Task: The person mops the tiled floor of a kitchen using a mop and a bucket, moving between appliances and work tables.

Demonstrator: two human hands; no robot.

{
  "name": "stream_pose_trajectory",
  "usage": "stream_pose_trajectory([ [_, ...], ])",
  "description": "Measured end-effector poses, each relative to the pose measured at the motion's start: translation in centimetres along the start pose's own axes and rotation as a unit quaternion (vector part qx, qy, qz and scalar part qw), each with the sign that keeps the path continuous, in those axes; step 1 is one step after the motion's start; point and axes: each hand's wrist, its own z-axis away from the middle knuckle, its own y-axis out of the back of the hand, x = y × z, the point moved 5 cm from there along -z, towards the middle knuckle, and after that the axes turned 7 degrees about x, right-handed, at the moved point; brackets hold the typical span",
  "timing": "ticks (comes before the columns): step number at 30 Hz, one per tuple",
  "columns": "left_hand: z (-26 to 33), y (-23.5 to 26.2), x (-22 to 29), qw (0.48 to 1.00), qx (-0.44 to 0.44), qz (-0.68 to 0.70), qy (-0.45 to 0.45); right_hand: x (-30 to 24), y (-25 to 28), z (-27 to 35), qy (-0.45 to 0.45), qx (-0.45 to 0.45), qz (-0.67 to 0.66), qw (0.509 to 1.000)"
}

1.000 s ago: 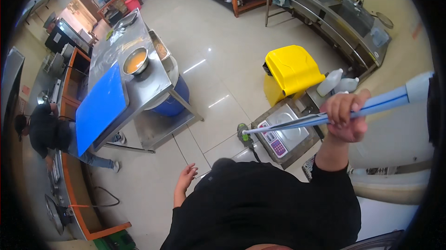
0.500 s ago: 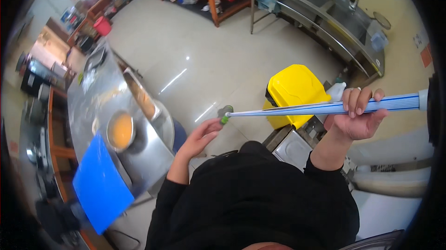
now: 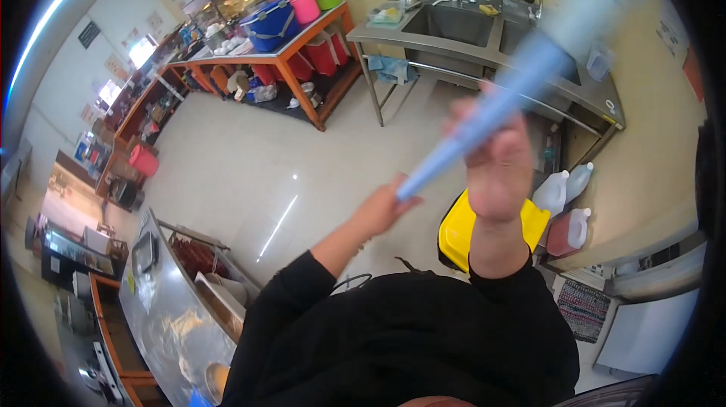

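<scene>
A long blue pole [image 3: 484, 116] with a wide whitish end slants across the view, blurred by motion. It rises from near my middle toward the upper right, its thick end closest to me. My left hand [image 3: 376, 212] is closed round its thin lower end. Palm up, my right hand [image 3: 501, 172] is against the pole farther up. The pole covers part of its fingers and the rest are smeared, so their grip is unclear. Below my right hand stands a yellow lidded bin [image 3: 456, 231], partly hidden by my forearm.
Plastic jugs [image 3: 575, 233] stand right of the bin. Ahead is a steel sink counter [image 3: 378, 32]; an orange-framed table [image 3: 302, 100] bears a blue tub [image 3: 272, 25]. At lower left, a steel worktable [image 3: 155, 309] holds a bowl [image 3: 217, 380]. Pale tiled floor [image 3: 249, 150] lies between.
The view has shifted toward the sink and orange table. The pole has swung from nearly level to steeply slanted, its thick end going up. Both hands appear farther forward.
</scene>
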Motion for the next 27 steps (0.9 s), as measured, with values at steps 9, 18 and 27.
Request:
stream_pose_trajectory([
  [9,-10.7,24.7,-14.7,0.807,0.433,0.401,-0.016,13.2,9.8,-8.8,-0.236,0.036,0.205,0.949],
  [18,-30.3,26.3,-19.3,0.791,0.112,0.573,-0.183,14.6,19.6,-14.0,-0.070,0.330,0.253,0.907],
  [27,-46.2,21.0,-27.8,0.823,-0.070,0.544,-0.145,17.0,24.7,-13.4,-0.083,0.512,0.336,0.786],
])
